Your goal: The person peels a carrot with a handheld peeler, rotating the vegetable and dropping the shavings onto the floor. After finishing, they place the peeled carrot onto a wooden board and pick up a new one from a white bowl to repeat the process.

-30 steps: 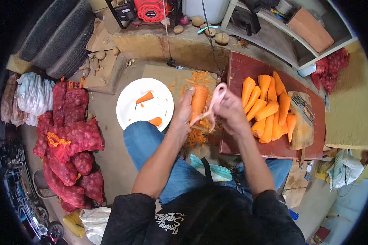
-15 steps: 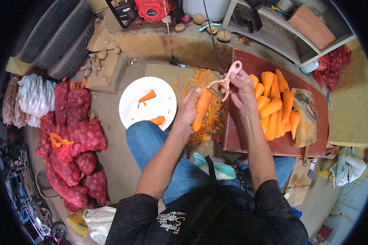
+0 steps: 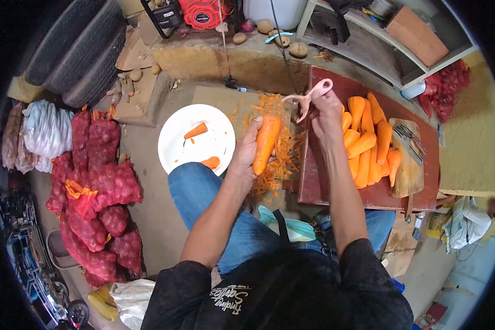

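My left hand (image 3: pixel 246 149) is wrapped round an orange carrot (image 3: pixel 267 144), which points up and slightly right over the floor. In my right hand (image 3: pixel 326 113) is a pink peeler (image 3: pixel 312 98), its head to the right of and above the carrot's top, apart from it. Orange peelings (image 3: pixel 283 151) lie on the floor beneath and beside the carrot. A pile of peeled carrots (image 3: pixel 362 144) rests on the dark red board (image 3: pixel 341 82), beside a wooden cutting board (image 3: pixel 413 179) with a metal tool on it.
A white plate (image 3: pixel 170 132) with two carrot pieces is on the left. Red mesh sacks (image 3: pixel 102 187) lie farther left, below stacked tyres (image 3: pixel 88 60). Potatoes (image 3: pixel 298 50) sit on the ledge at the top, near a shelf (image 3: pixel 363 52). A cardboard piece (image 3: pixel 212 96) is on the floor.
The carrot has turned in my left hand, showing a smoother side. The peeler has moved slightly up and away from the carrot's top. The whole view has shifted a little.
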